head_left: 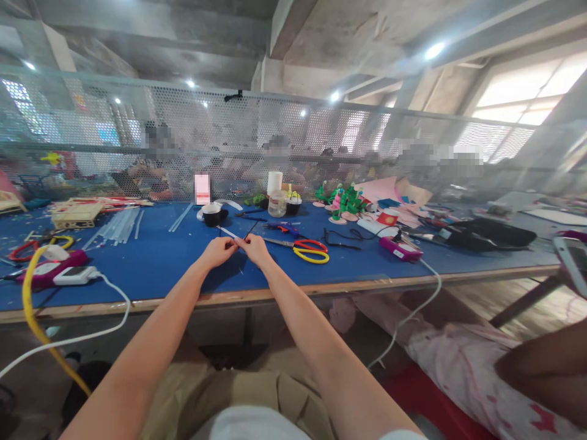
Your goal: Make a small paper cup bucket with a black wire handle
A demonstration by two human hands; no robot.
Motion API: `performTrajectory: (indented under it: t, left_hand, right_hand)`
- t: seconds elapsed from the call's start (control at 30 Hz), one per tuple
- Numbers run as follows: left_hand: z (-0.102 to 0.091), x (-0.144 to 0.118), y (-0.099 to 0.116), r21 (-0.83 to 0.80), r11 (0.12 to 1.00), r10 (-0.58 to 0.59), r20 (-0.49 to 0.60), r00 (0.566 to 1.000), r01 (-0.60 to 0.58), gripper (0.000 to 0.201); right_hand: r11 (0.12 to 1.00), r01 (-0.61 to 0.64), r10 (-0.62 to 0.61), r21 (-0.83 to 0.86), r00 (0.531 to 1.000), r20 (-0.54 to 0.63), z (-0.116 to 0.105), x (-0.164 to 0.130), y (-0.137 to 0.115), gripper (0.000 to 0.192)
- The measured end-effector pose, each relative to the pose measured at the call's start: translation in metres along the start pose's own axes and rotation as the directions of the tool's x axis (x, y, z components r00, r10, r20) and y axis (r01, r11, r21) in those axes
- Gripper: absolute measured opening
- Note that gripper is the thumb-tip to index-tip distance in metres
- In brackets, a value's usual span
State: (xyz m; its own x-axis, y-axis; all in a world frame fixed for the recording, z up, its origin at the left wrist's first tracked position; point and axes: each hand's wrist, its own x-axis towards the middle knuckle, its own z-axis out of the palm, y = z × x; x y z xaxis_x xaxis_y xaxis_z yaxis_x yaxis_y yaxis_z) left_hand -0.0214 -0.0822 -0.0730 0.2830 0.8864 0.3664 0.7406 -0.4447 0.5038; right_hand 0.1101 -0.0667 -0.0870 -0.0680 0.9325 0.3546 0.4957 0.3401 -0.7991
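Over the blue tabletop (160,269), my left hand (220,250) and my right hand (255,249) meet fingertip to fingertip, both closed in a pinch. A thin white strip (228,232) comes out from between them toward the upper left. A thin black piece (251,229) sticks up by my right fingers; whether it is joined to the strip I cannot tell. Just beyond my left hand is a small black cup with white inside (211,215). Scissors with red and yellow handles (312,250) lie right of my right hand, near a blue and red tool (285,228).
A clear jar (277,205), a white roll (274,182) and green figures (346,201) stand farther back. Translucent sticks (120,226) lie left. Purple power strips (400,249) and a white cable (433,293) hang near the front edge. A person sits at right.
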Motion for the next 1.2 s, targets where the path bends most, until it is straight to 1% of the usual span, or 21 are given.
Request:
performTrajectory:
  t: [0.2, 0.43, 0.53, 0.8, 1.2]
  left_hand:
    - [0.0011, 0.0, -0.0003, -0.045, 0.999, 0.002, 0.01, 1.0, -0.002, 0.021]
    - [0.001, 0.0017, -0.003, -0.084, 0.996, -0.011, 0.009, 1.0, 0.012, 0.025]
    - [0.0013, 0.0019, -0.003, -0.089, 0.996, -0.015, 0.002, 1.0, 0.015, 0.025]
    - [0.0021, 0.0025, -0.0034, -0.059, 0.998, -0.018, -0.024, 1.0, 0.016, 0.03]
    - [0.0019, 0.002, -0.002, -0.013, 1.0, 0.0, -0.012, 1.0, 0.0, 0.022]
  right_hand:
    - [1.0, -0.002, 0.003, 0.006, 1.0, -0.022, 0.0014, 0.0009, 0.0024, 0.03]
    - [0.997, 0.037, -0.038, 0.07, 0.999, 0.01, 0.0034, -0.0009, 0.0019, 0.023]
    - [0.997, 0.037, -0.037, 0.069, 0.999, 0.001, 0.0026, -0.0007, 0.002, 0.024]
    - [0.999, 0.011, -0.01, 0.045, 1.0, -0.018, 0.0023, 0.0009, 0.0036, 0.026]
    - [1.0, 0.011, -0.011, 0.02, 1.0, -0.016, 0.0013, 0.0024, 0.0042, 0.027]
